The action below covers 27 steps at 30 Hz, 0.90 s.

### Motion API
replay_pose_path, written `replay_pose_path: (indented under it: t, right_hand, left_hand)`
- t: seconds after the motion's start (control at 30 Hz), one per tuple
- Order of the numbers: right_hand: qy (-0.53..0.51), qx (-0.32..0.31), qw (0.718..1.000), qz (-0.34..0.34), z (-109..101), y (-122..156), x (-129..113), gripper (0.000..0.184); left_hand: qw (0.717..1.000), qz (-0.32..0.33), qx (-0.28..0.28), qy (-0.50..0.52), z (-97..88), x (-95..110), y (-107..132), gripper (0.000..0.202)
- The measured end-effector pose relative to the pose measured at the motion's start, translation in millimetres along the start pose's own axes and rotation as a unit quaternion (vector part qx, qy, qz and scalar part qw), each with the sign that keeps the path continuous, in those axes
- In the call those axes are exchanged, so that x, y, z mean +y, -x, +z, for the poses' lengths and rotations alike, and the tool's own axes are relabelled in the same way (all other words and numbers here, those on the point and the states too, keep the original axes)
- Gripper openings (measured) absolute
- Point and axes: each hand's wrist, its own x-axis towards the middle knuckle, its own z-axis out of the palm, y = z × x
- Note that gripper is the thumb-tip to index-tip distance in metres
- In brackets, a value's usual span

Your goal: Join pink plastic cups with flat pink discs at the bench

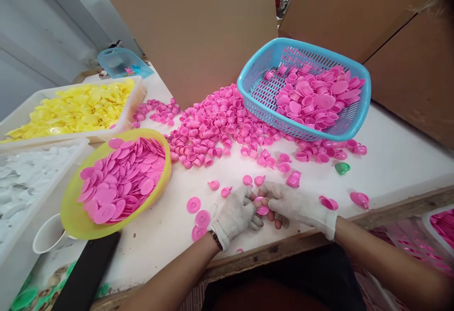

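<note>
Both my hands wear white knit gloves with open fingertips. My left hand (237, 214) and my right hand (292, 204) meet near the table's front edge, fingers pinched together on one small pink plastic piece (262, 206), a cup with a round disc. A few loose pink discs (198, 212) lie just left of my left hand. A large heap of pink toy cups (216, 128) spreads across the white table behind my hands.
A tilted blue basket (255, 94) holds pink cup-and-disc pieces. A yellow bowl (74, 207) holds pink discs. White bins hold yellow pieces (74, 107) and white pieces (21, 178). A green cup (341, 167) sits at the right. Cardboard boxes (191, 27) stand behind.
</note>
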Motion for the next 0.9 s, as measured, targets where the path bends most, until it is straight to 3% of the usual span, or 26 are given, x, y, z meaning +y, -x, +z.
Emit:
replay_pose_path:
  t: [0.23,0.4,0.6,0.77,0.9]
  right_hand:
    - [-0.045,-0.068,0.997,0.016,-9.7,-6.0,-10.5,0.015]
    - [-0.086,-0.092,0.992,-0.003,1.9,3.1,-3.6,0.014]
    - [-0.095,-0.083,0.992,0.000,8.3,3.3,0.8,0.013]
    - [-0.076,-0.156,0.985,-0.005,-2.5,-5.3,8.1,0.017]
    - [-0.062,-0.111,0.992,-0.017,3.6,-10.2,12.5,0.008]
  left_hand:
    - [0.997,0.016,-0.048,-0.056,-6.2,3.7,-5.0,0.018]
    - [0.993,0.037,-0.088,-0.074,-10.8,-4.4,5.7,0.028]
    - [0.989,0.006,-0.079,-0.123,-3.3,2.8,9.4,0.023]
    - [0.989,0.013,-0.047,-0.141,-3.2,3.2,11.4,0.025]
    - [0.994,0.009,-0.040,-0.103,-0.1,0.8,15.1,0.026]
